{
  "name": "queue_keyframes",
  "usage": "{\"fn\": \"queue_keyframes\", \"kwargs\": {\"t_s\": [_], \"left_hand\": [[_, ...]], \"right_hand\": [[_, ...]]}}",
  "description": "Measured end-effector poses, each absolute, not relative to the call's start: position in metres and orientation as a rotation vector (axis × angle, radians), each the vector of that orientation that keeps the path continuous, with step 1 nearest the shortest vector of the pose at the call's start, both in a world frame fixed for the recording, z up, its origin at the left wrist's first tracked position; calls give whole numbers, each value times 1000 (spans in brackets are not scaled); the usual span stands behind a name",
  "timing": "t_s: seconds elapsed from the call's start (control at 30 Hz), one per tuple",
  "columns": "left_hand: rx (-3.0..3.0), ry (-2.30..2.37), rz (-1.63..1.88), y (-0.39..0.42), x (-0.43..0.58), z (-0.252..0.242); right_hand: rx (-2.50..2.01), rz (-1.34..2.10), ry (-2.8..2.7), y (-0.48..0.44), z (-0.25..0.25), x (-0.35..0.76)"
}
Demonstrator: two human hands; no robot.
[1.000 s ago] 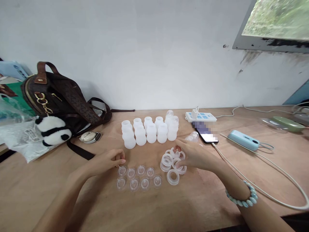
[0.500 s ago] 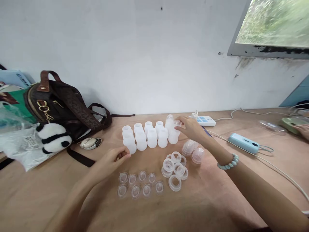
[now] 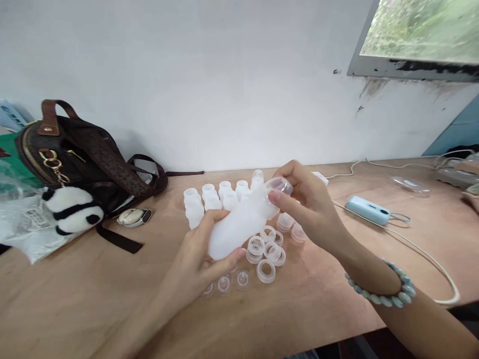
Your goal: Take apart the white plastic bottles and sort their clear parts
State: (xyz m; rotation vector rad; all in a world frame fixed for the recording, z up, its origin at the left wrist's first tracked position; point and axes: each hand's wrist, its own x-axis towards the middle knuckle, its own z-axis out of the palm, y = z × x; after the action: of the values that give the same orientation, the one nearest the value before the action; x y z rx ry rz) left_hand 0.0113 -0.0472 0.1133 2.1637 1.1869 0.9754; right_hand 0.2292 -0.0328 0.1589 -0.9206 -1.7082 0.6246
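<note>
A milky-white baby bottle [image 3: 239,224] lies tilted between my two hands, its base toward the left. My left hand [image 3: 198,254] is wrapped round the lower body. With thumb and fingers, my right hand [image 3: 307,204] grips the clear domed cap [image 3: 281,185] at the bottle's top. Behind it stand open white bottles [image 3: 194,212] in two rows, and another bottle with a clear dome [image 3: 257,178]. Below the held bottle are several translucent rings [image 3: 266,271] and clear teats [image 3: 242,279], some hidden by my left hand. More clear caps [image 3: 298,232] sit under my right hand.
A dark backpack [image 3: 90,154] with a panda charm [image 3: 75,209] stands at left, near a watch [image 3: 140,218]. On the right lie a blue power bank [image 3: 368,210], a white cable [image 3: 419,249] and a clear lid [image 3: 409,186]. The wall rises behind the table.
My right hand has lifted the capped bottle from the right end of the rows and brought it nearer, tilted. My left hand has moved over and closed round its body.
</note>
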Motion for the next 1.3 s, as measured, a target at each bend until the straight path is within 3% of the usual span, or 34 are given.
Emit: {"fn": "queue_keyframes", "kwargs": {"t_s": [0.2,0.37,0.6,0.73,0.87,0.97,1.17,1.3], "left_hand": [[1882,1045,773,-51,8,109],[1679,1130,891,-37,-23,104],[1879,1365,1103,-19,-28,111],[1974,1474,990,-22,-14,108],[2136,1500,934,-25,-9,104],[2270,1420,961,-24,-6,98],[2633,1254,943,-20,-1,76],[2811,1211,949,-21,1,66]], "right_hand": [[-1012,864,-1635,-23,126,245],[-1052,407,-1084,-3,135,320],[-1731,48,-1775,-12,87,354],[-1789,-71,-1938,-15,64,341],[-1665,-132,-1775,-15,84,327],[-1423,152,-1808,-16,103,301],[-1159,1082,-1715,-8,95,243],[-1126,1137,-1648,-1,79,230]]}}
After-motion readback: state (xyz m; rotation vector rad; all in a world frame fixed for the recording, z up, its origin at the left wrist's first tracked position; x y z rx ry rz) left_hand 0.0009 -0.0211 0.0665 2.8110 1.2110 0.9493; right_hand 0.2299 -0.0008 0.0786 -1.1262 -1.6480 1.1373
